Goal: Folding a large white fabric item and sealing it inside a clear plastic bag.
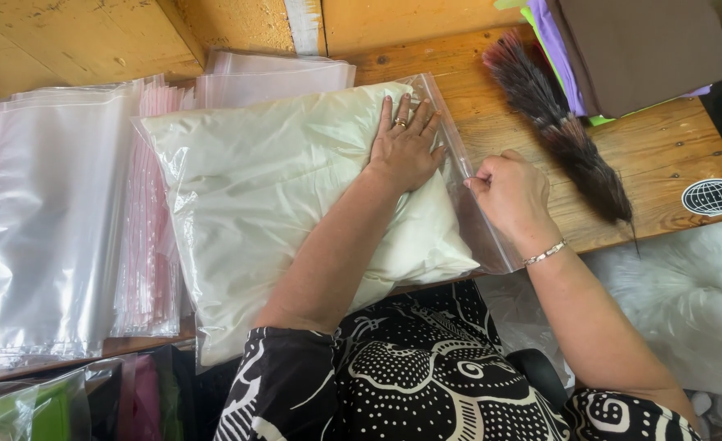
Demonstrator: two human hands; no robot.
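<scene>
Bag (238,188) with cream cloth on table (663,155) | left hand (406,147) flat, pressing it | right hand (512,194) pinching its open edge | likely soft, light, slippery; grip at edge.

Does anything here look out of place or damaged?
Nothing looks damaged. The clear plastic bag with cream fabric overhangs the wooden table's near edge, pressed by the left hand; the right hand pinches its open edge.

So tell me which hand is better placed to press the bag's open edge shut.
Probably the right hand: its fingers already pinch the clear bag's open edge. The left hand lies flat on the cream pillow, holding it down.
</scene>
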